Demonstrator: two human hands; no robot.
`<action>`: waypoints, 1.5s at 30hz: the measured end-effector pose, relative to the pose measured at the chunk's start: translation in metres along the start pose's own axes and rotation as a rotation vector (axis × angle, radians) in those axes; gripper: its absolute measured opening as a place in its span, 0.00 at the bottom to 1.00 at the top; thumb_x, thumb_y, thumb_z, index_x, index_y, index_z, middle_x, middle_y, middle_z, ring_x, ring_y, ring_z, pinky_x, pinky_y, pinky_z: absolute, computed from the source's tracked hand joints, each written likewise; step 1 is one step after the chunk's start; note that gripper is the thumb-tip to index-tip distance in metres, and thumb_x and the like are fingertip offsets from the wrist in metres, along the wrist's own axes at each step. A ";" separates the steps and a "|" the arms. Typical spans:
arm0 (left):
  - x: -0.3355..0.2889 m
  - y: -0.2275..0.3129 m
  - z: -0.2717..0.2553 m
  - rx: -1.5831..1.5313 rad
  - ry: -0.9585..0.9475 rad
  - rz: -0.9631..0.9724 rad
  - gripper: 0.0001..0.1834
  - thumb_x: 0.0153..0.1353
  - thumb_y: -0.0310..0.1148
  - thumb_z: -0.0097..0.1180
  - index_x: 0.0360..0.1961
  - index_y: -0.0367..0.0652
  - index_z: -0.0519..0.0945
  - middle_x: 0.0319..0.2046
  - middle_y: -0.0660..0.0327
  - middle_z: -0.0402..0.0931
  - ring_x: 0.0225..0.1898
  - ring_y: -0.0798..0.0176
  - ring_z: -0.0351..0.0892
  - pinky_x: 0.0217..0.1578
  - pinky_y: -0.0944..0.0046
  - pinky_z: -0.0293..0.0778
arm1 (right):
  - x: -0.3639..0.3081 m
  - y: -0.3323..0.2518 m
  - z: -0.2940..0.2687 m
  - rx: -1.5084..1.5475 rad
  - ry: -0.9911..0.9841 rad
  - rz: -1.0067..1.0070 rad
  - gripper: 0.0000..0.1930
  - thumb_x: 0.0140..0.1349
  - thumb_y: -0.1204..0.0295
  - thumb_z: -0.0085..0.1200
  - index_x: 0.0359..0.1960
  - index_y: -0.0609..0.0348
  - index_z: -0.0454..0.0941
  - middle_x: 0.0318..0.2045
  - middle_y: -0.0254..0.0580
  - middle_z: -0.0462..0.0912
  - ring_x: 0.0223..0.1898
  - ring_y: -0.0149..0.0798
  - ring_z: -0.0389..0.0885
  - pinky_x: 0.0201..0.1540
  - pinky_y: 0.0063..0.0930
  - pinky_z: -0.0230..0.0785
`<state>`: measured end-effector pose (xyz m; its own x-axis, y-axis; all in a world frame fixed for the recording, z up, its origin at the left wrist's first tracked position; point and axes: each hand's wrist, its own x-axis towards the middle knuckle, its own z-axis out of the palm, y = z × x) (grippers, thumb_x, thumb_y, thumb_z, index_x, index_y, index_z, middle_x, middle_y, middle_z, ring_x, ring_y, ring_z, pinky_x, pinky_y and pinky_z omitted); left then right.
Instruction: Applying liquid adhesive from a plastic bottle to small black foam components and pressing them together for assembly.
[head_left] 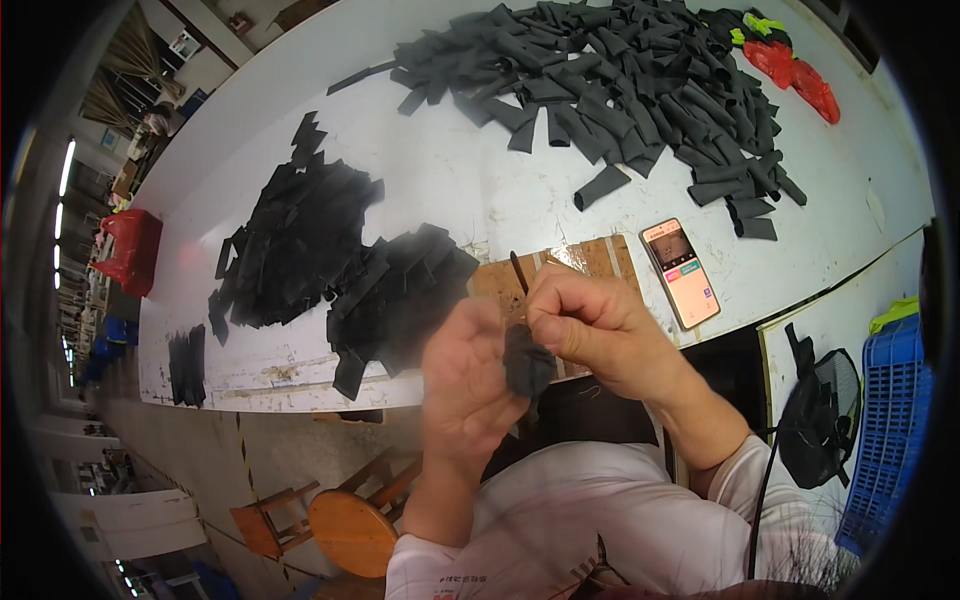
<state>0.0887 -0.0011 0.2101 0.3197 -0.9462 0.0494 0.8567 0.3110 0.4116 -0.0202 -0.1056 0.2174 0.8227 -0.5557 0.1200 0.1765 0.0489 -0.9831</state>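
Observation:
Between my hands, close to my body, is a small dark grey fabric piece (527,362), bunched up. My right hand (605,325) is closed, thumb and fingers pinching at its upper end. My left hand (462,375) is beside its left edge, palm showing and fingers loosely apart; motion blurs it, and whether it touches the cloth is unclear. A thin dark rod (518,272) sticks up just beyond my right fingers; its lower part is hidden. Under and behind the hands lies a brown board (600,258) at the table edge.
Dark flat pieces form a heap (300,235) at left and another (400,290) nearer. A large pile of dark fabric tubes (600,90) covers the far side. A phone (682,275) lies right of the board. Blue crate (885,420) at right; wooden stool (352,532) below left.

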 end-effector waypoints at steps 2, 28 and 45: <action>0.008 0.006 0.010 -0.108 -0.221 -0.112 0.20 0.49 0.15 0.41 0.45 0.33 0.59 0.33 0.41 0.70 0.06 0.76 0.59 0.04 0.80 0.53 | 0.010 -0.020 0.001 0.178 -0.157 -0.047 0.07 0.56 0.71 0.49 0.24 0.62 0.69 0.22 0.28 0.70 0.27 0.22 0.67 0.33 0.17 0.61; 0.037 -0.003 -0.032 0.718 -0.019 0.090 0.23 0.51 0.22 0.50 0.50 0.34 0.61 0.31 0.55 0.74 0.10 0.81 0.56 0.10 0.81 0.50 | 0.067 0.049 -0.049 0.188 -0.435 0.168 0.12 0.56 0.65 0.51 0.20 0.58 0.70 0.14 0.26 0.67 0.16 0.20 0.62 0.19 0.12 0.53; 0.039 -0.007 -0.033 0.727 0.082 0.482 0.05 0.55 0.24 0.50 0.31 0.33 0.73 0.34 0.53 0.75 0.36 0.66 0.73 0.42 0.66 0.67 | 0.039 0.003 -0.027 -1.131 -0.216 -0.418 0.16 0.53 0.59 0.49 0.26 0.63 0.71 0.26 0.46 0.75 0.32 0.49 0.73 0.29 0.38 0.64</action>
<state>0.1090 -0.0368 0.1790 0.6328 -0.7080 0.3134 0.1594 0.5153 0.8421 -0.0019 -0.1492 0.2160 0.9070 -0.2013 0.3699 -0.0319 -0.9087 -0.4163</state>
